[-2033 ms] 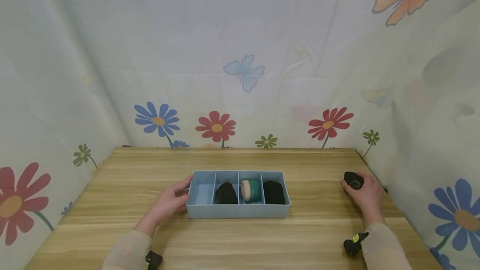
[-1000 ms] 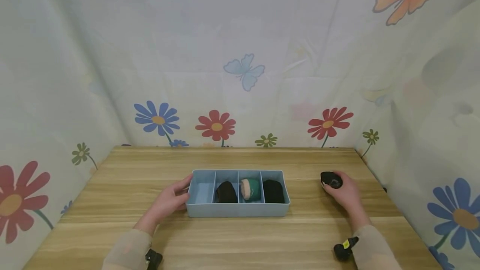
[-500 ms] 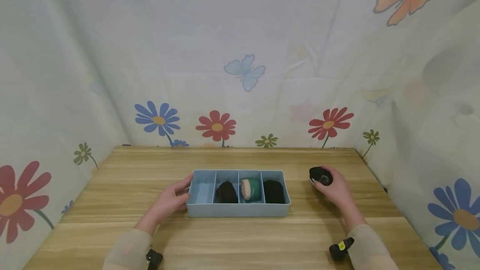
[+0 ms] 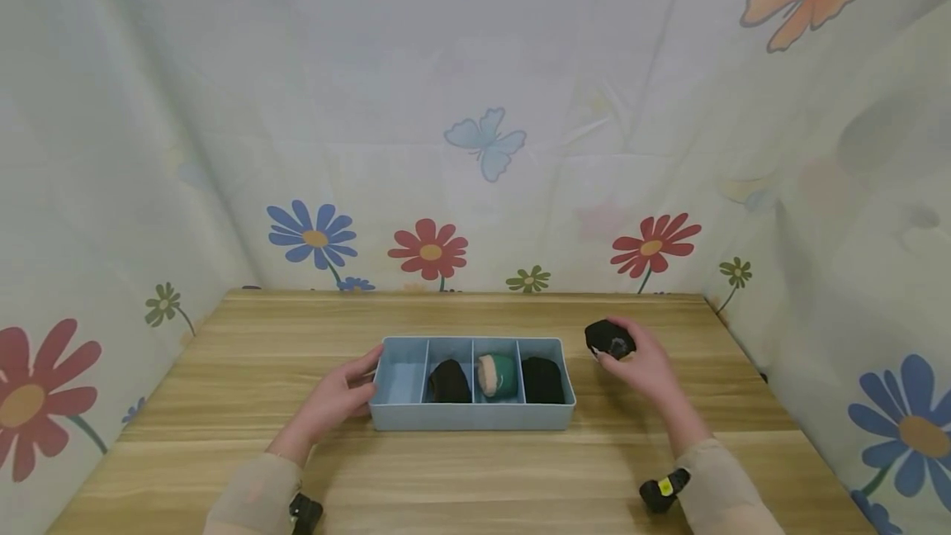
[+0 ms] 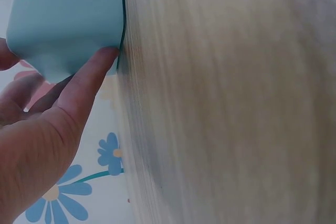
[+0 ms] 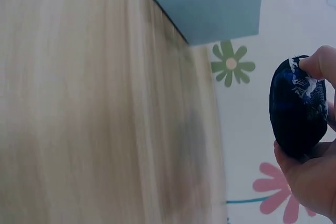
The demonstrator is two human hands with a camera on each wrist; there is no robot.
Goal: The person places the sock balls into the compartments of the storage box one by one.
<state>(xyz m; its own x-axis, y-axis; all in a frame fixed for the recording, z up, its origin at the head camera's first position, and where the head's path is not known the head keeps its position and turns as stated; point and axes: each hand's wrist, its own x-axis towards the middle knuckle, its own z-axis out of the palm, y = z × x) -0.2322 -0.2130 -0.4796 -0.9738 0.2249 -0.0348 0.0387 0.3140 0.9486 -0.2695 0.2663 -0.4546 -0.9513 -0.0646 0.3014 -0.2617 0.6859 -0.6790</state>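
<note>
In the head view, a pale blue organizer box (image 4: 472, 417) with a row of compartments stands on the wooden table. My left hand (image 4: 334, 395) rests against its left end, with fingers and thumb fairly straight on the end wall, as the left wrist view shows. My right hand (image 4: 645, 363) holds a rolled black sock (image 4: 609, 340) above the table, right of the box. White and blue patterning shows on this sock (image 6: 297, 111) in the right wrist view. A dark brown rolled sock (image 4: 450, 382), a green one with a beige part (image 4: 499, 376) and a black one (image 4: 542, 381) sit in separate compartments.
The leftmost compartment (image 4: 401, 382) of the box shows only its bare floor. Behind the table (image 4: 475, 477) hangs a white cloth (image 4: 357, 106) printed with flowers and butterflies, which also closes in both sides.
My right hand has carried the black sock leftward from the table's right side, closer to the box and slightly farther back. My left hand and the box have stayed in place.
</note>
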